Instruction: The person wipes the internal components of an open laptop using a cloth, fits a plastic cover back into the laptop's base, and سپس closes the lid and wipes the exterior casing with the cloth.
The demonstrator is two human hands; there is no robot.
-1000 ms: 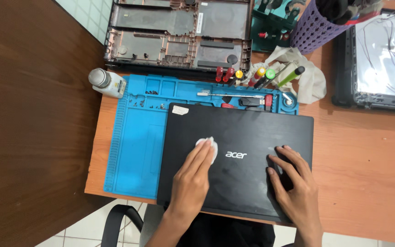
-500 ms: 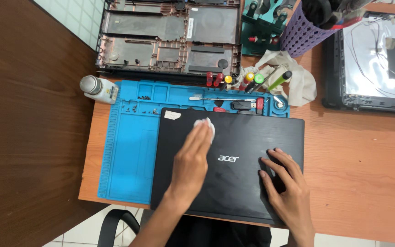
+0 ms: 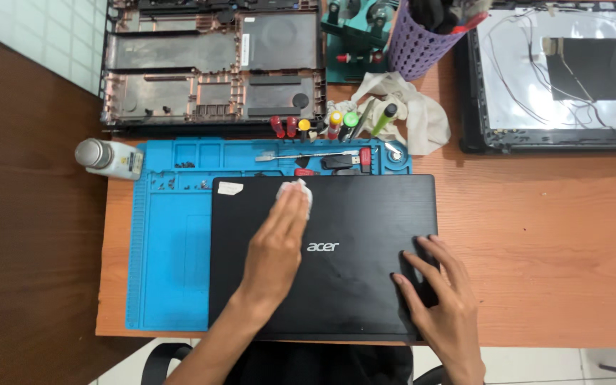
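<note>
Flat, fingers together, left hand presses a small white wipe onto the lid of a closed black laptop; the wipe sits under the fingertips near the lid's upper middle, palm down so the pad stays pinned to the surface. Right hand lies spread, fingers splayed, on the lid's lower right corner, likely bracing it so it doesn't slide. Neither hand pinches or lifts anything.

Laptop sits centre frame, left part overlapping a blue repair mat on the wooden table. A small white sticker shows at the lid's upper left corner. Mat's top tray holds a metal pry tool and small screws, kept in slots so they don't roll. Screwdrivers with coloured handles lie just above the mat, beside a crumpled cloth. White bottle lies on its side at the mat's upper left. Stripped laptop base at top, open screen back cover upper right, purple mesh cup between them.
</note>
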